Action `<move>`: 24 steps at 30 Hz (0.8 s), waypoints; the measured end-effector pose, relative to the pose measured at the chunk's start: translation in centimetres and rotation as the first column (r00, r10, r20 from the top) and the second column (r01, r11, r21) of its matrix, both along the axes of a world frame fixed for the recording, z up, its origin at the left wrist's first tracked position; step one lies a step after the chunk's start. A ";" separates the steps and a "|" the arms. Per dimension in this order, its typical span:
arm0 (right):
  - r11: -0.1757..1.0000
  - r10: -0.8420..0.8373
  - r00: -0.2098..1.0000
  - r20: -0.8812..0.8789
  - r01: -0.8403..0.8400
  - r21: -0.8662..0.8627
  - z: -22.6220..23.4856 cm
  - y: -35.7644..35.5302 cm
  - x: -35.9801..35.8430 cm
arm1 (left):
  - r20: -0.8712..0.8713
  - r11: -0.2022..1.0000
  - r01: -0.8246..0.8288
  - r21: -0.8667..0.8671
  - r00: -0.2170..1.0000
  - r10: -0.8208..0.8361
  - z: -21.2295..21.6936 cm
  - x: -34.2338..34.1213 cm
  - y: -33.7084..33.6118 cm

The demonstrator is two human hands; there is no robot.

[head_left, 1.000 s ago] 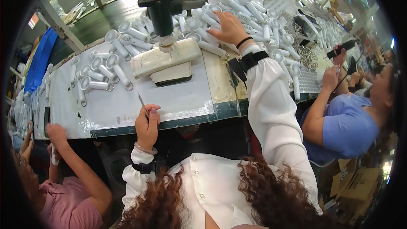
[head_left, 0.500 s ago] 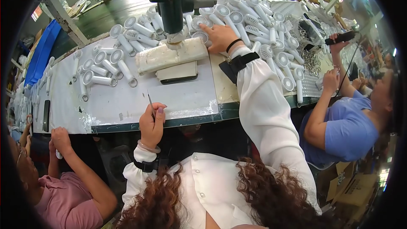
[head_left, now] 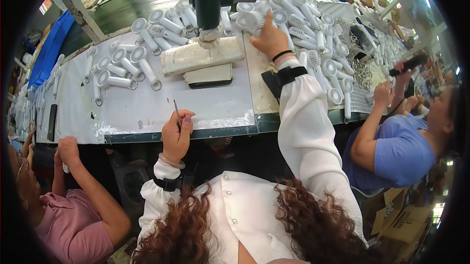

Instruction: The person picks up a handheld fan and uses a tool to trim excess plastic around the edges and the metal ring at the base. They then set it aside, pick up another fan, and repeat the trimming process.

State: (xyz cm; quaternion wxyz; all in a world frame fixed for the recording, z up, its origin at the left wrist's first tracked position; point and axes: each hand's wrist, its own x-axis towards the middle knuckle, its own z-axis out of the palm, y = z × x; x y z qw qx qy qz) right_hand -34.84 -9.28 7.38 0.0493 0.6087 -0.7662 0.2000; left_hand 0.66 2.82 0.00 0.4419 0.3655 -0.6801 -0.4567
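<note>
My left hand (head_left: 177,137) is closed around a thin, pointed metal tool (head_left: 176,107), its tip up over the table's front edge. Farther out, my right hand (head_left: 271,41) reaches into the pile at the back with thumb and index finger around a white handheld fan (head_left: 252,20). That fan is smeared by motion, and part of my grip on it is hidden. In front of the green press (head_left: 205,4) lies a worn, off-white padded block (head_left: 202,59). Several white handheld fans with wrist rings (head_left: 147,70) lie on the sheet to its left.
More fans (head_left: 333,68) are heaped at the right, beside a pile of metal chain pieces (head_left: 363,70). Blue trays (head_left: 51,53) stand at far left and back right. A co-worker in pink (head_left: 78,220) sits at left, one in blue (head_left: 391,146) at right holding a dark tool.
My right hand has risen slightly away from the block, and a fan by its fingers is now blurred with movement. My left hand keeps the pointed tool in nearly the same place.
</note>
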 end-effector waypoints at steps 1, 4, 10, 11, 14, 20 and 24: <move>0.998 -0.017 0.996 0.082 0.022 -0.063 0.3 0.5 0.0 | 0.013 1.000 0.014 -0.001 1.000 -0.014 -0.1 0.1 -0.1; 0.968 0.115 0.973 0.200 -0.065 -0.242 0.5 2.8 -0.2 | 0.031 1.000 0.005 -0.014 1.000 -0.005 0.2 0.1 0.1; 0.787 0.522 0.834 0.180 -0.389 -0.478 -3.3 8.1 3.0 | 0.080 0.999 -0.010 -0.052 0.997 0.014 -0.1 0.3 0.1; 0.786 0.540 0.832 0.125 -0.446 -0.429 -3.2 9.2 3.8 | 0.094 0.997 -0.013 -0.070 0.995 0.019 -0.1 0.2 0.0; 0.784 0.571 0.820 0.025 -0.536 -0.314 -2.5 11.2 5.2 | 0.126 0.995 -0.004 -0.098 0.992 0.016 -0.2 -0.1 0.1; 0.701 0.713 0.699 -0.056 -0.712 0.035 -1.1 11.4 8.7 | 0.116 0.979 0.053 -0.199 0.993 -0.030 -0.9 0.3 0.4; 0.702 0.709 0.703 -0.062 -0.693 0.166 -1.0 11.0 11.7 | 0.036 0.969 0.164 -0.182 0.986 -0.160 -0.6 -0.2 2.0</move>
